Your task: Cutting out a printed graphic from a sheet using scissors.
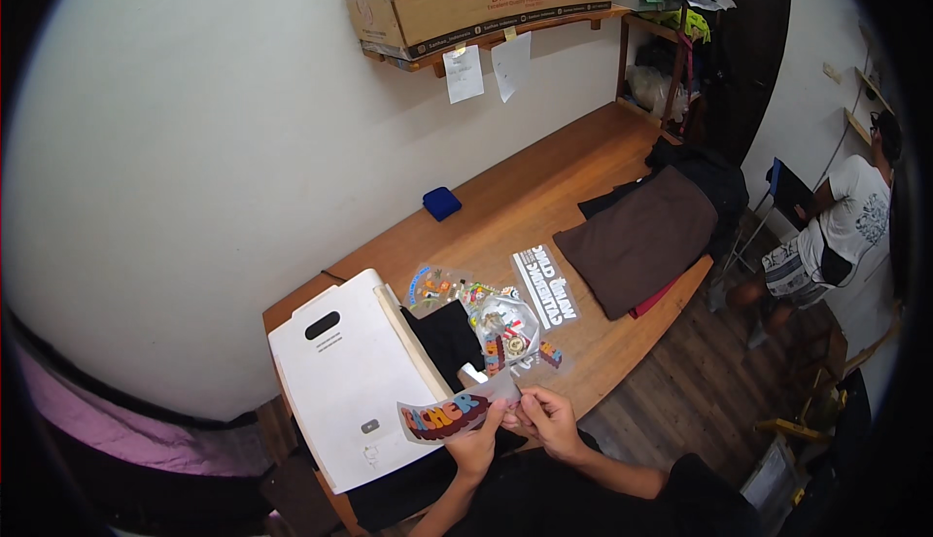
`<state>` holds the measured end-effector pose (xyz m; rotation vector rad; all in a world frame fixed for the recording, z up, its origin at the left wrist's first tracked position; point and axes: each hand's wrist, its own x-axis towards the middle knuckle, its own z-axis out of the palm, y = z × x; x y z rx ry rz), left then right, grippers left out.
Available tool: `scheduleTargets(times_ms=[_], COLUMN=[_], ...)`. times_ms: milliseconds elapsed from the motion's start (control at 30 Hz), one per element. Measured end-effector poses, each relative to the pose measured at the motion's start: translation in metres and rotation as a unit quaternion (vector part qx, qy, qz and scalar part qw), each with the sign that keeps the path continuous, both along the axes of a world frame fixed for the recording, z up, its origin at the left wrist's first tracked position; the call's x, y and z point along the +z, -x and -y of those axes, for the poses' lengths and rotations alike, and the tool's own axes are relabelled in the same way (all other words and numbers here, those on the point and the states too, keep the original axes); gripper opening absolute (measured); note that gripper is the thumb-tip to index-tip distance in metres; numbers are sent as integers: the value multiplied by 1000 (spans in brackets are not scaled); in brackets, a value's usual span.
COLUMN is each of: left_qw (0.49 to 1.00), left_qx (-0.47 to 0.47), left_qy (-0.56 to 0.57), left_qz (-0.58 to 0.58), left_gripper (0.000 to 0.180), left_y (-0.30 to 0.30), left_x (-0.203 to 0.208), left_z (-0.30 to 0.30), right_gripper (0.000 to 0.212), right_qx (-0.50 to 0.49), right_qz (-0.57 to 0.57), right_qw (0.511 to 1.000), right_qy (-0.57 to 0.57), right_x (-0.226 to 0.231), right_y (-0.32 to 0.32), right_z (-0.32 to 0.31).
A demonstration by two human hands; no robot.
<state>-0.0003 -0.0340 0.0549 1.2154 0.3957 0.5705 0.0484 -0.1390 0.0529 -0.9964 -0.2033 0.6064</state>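
A clear transfer film (442, 418) with multicoloured block letters is held up in front of me, curving slightly. My left hand (475, 448) is closed on its lower right part, thumb uppermost. At the film's right end, the fingers of my right hand (550, 422) are pinched together on its edge, close beside the left fingertips. Behind the film, a white press-like machine (335, 372) stands on the wooden table, with black fabric (445, 341) at its right side. Several printed films lie past my hands, with a clear plastic bag (507, 323) among them.
A film with white lettering (544, 287) lies near folded brown fabric (637, 241). A small blue folded item (441, 204) sits toward the wall. Above the table, a shelf holds a long cardboard box (486, 2). At right, another person (841, 216) stands beyond the table.
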Motion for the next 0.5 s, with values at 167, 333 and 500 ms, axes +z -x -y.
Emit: scheduleTargets(times_ms=[167, 333, 500], left_qw=[1000, 1000, 1000], left_qx=[6, 4, -4], left_qy=[4, -3, -6], left_qz=[4, -3, -5], left_gripper=[22, 20, 20], left_y=[0, -1, 0], left_x=[2, -2, -1], left_z=[2, 1, 0], right_gripper=[19, 19, 19], right_qx=[-3, -8, -10], right_qz=[5, 9, -3], right_qw=[1000, 1000, 1000], right_qy=[8, 21, 11], right_x=[-5, 3, 3], right_y=[1, 1, 0], right_z=[0, -1, -3])
